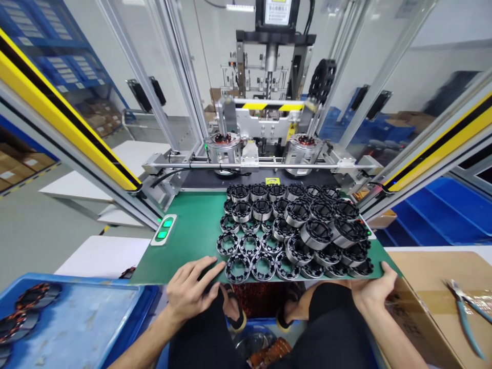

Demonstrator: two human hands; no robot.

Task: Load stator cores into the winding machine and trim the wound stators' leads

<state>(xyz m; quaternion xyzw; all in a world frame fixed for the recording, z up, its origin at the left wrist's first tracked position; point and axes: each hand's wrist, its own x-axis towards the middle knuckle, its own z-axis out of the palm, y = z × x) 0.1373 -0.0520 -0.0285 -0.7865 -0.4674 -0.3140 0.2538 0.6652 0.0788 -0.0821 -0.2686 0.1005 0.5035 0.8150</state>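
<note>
Several rows of stator cores (262,266), metal rings with black toothed insulators, stand on the green worktop (192,215), stacked higher toward the right. My left hand (194,287) lies over the front edge with its fingers spread. Its fingertips are close beside the front left stator core (237,268), and nothing is held in it. At the front right corner, my right hand (372,287) rests against the worktop's edge near the end of the rows. One digit points up there; the other fingers are hidden, so its grip cannot be made out.
Behind the worktop stands a machine with two wound stators (303,146) in metal fixtures. A button panel (164,229) glows green at left. A blue tray (88,318) holds wound stators. Pliers (467,312) lie on a cardboard box (430,271). Yellow-striped posts (77,118) flank both sides.
</note>
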